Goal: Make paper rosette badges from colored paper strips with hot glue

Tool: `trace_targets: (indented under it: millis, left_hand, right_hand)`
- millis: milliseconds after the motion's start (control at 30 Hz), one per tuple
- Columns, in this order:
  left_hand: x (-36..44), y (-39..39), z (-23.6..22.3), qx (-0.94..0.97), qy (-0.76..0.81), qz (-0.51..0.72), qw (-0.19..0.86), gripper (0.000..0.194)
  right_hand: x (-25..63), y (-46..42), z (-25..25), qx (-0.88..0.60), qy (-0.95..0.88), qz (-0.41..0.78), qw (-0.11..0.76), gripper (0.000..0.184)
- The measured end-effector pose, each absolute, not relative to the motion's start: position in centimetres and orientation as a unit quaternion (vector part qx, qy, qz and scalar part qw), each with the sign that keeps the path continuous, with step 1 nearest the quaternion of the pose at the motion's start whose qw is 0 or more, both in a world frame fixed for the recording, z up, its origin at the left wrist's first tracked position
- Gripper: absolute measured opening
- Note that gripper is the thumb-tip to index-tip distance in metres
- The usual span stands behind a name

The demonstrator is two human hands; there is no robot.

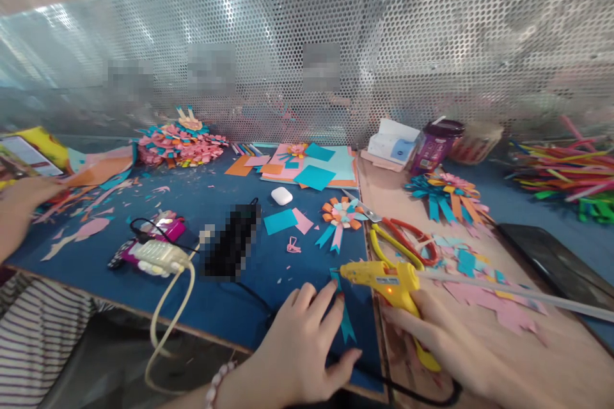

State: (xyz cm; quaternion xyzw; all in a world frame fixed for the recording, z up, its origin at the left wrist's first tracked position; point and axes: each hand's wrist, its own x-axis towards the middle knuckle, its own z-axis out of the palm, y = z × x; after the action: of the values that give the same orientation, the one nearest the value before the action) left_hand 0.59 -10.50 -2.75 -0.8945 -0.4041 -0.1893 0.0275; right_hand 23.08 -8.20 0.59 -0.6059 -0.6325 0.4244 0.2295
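Note:
My right hand (444, 329) is wrapped round the handle of a yellow hot glue gun (400, 280), which has an orange light lit on its side and a long clear glue stick (508, 291) coming out of its back. Its nozzle points left, over the top end of a blue paper strip (347, 324) with a notched lower end. My left hand (300, 342) lies beside the strip, fingers stretched out and apart, with fingertips touching it. Just behind the nozzle lies a paper rosette (342, 220) with tails.
Scissors with red and yellow handles (407, 243) lie behind the glue gun. A power strip (158, 255), a white case (281, 196), coloured paper sheets (314, 176) and a rosette pile (177, 144) cover the table. At the left is another person's hand (22, 211). A perforated metal panel (268, 19) stands behind.

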Motion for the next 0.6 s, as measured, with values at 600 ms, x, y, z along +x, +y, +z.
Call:
trace_targets:
  millis: [600]
  left_hand:
    - [0.46,-10.41,-2.81,-0.897,-0.403,-0.181,0.028,0.055]
  right_hand:
    - [22.71,-8.49,1.21,-0.617,-0.606,0.446,0.230,0.038]
